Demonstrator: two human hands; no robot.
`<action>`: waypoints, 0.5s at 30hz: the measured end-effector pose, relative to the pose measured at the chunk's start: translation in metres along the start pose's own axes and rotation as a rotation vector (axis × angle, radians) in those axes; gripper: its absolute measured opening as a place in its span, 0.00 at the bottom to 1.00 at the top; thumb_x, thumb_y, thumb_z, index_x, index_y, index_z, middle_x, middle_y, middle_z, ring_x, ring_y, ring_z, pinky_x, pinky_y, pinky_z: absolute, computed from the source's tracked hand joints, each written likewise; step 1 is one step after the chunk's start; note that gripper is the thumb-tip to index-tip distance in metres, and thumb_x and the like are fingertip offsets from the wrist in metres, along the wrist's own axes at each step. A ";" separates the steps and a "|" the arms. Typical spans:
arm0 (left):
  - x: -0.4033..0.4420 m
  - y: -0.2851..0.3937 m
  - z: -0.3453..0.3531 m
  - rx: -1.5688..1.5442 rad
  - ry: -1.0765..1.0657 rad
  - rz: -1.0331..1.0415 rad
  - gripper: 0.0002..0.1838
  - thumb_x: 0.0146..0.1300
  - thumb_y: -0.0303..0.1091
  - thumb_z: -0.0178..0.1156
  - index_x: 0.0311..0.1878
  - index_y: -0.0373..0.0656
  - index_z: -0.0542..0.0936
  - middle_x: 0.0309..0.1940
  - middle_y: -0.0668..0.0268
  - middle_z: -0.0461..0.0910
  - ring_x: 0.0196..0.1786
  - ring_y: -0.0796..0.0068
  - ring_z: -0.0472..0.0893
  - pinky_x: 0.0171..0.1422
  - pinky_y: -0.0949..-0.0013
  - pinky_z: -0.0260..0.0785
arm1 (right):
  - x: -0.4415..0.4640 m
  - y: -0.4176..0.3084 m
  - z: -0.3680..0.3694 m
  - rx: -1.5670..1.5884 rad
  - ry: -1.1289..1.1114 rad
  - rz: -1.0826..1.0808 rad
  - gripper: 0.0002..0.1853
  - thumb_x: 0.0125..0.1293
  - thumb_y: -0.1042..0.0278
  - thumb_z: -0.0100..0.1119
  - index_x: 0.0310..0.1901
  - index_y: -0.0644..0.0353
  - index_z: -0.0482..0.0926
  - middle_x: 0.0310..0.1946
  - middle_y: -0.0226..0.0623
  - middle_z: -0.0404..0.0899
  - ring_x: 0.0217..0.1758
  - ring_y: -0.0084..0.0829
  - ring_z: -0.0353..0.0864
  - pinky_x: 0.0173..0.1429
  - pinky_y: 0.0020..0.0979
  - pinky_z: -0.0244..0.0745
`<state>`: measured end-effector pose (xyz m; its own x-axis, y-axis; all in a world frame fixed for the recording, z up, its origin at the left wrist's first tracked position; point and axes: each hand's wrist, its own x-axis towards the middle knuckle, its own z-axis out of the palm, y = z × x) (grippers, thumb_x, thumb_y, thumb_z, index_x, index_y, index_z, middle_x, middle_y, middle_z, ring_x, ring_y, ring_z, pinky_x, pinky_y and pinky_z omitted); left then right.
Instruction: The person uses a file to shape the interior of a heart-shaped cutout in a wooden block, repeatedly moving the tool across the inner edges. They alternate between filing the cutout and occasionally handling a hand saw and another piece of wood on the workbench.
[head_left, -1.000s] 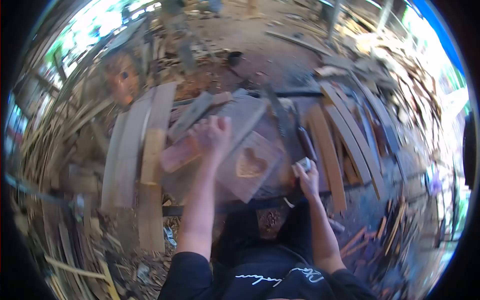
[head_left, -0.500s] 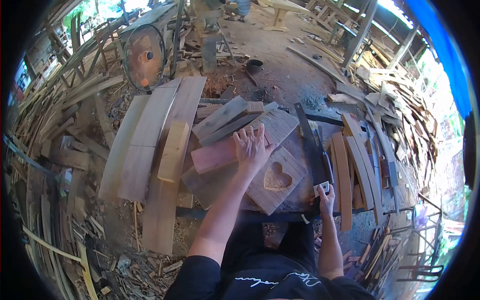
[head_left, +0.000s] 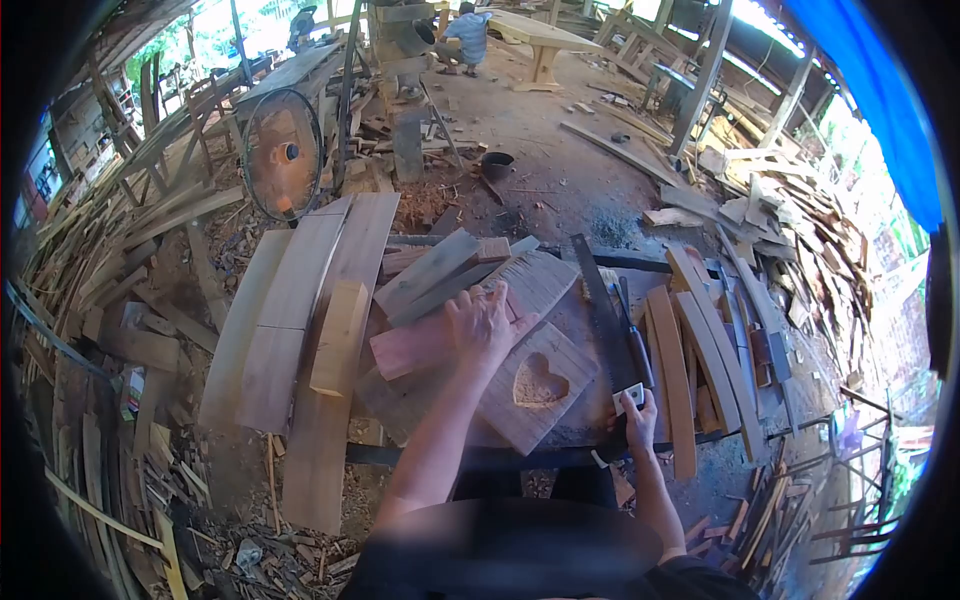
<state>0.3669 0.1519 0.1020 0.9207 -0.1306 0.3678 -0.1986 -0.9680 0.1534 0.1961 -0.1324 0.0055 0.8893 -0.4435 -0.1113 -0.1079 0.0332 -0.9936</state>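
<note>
My left hand (head_left: 484,328) lies with its fingers spread on a reddish wooden block (head_left: 408,347) and the end of a grey plank (head_left: 540,283). Just to its right sits a square wooden board (head_left: 507,416) with a heart-shaped hollow cut into it. My right hand (head_left: 640,422) is closed round the handle of a handsaw (head_left: 603,325), near the bench's front edge. The saw's dark blade points away from me across the bench, apart from the heart board. Part of the handle is hidden by my fingers.
Long boards (head_left: 285,330) overhang the bench's left side, with a light wood block (head_left: 340,338) on top. Curved wood strips (head_left: 672,380) lie right of the saw. A fan (head_left: 283,155) stands beyond; a person (head_left: 468,38) crouches far back. Scrap wood piles surround the bench.
My view has tilted up, so the bench sits lower and more of the crouching person shows. Both hands keep their places on the wood and the saw.
</note>
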 end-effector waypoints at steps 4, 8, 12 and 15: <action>0.008 -0.002 -0.002 -0.070 -0.062 -0.023 0.44 0.55 0.79 0.54 0.62 0.52 0.76 0.45 0.56 0.83 0.54 0.55 0.79 0.62 0.46 0.60 | 0.000 0.001 -0.002 0.043 -0.012 0.001 0.11 0.71 0.64 0.59 0.44 0.60 0.69 0.23 0.37 0.78 0.19 0.28 0.80 0.21 0.28 0.76; 0.023 -0.010 -0.035 -0.216 -0.404 -0.140 0.44 0.59 0.78 0.51 0.60 0.48 0.80 0.49 0.52 0.82 0.60 0.49 0.78 0.68 0.44 0.64 | 0.002 0.004 -0.005 0.037 -0.036 -0.003 0.10 0.71 0.65 0.58 0.44 0.58 0.69 0.25 0.38 0.79 0.19 0.29 0.80 0.22 0.29 0.77; 0.031 -0.027 -0.028 -0.175 -0.260 -0.114 0.40 0.65 0.74 0.47 0.47 0.44 0.87 0.50 0.50 0.82 0.57 0.48 0.79 0.66 0.51 0.68 | -0.003 -0.005 -0.004 0.073 -0.059 -0.019 0.10 0.72 0.65 0.58 0.46 0.59 0.69 0.25 0.37 0.79 0.20 0.28 0.80 0.22 0.28 0.77; 0.048 -0.030 -0.024 -0.081 -0.324 -0.139 0.37 0.70 0.69 0.44 0.45 0.44 0.87 0.47 0.51 0.83 0.57 0.51 0.80 0.63 0.50 0.69 | -0.004 -0.008 -0.003 0.068 -0.055 -0.017 0.10 0.72 0.66 0.58 0.44 0.60 0.69 0.24 0.36 0.78 0.20 0.27 0.80 0.22 0.28 0.76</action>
<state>0.4090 0.1799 0.1375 0.9969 -0.0727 0.0305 -0.0782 -0.9629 0.2585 0.1920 -0.1336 0.0141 0.9139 -0.3950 -0.0939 -0.0641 0.0880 -0.9941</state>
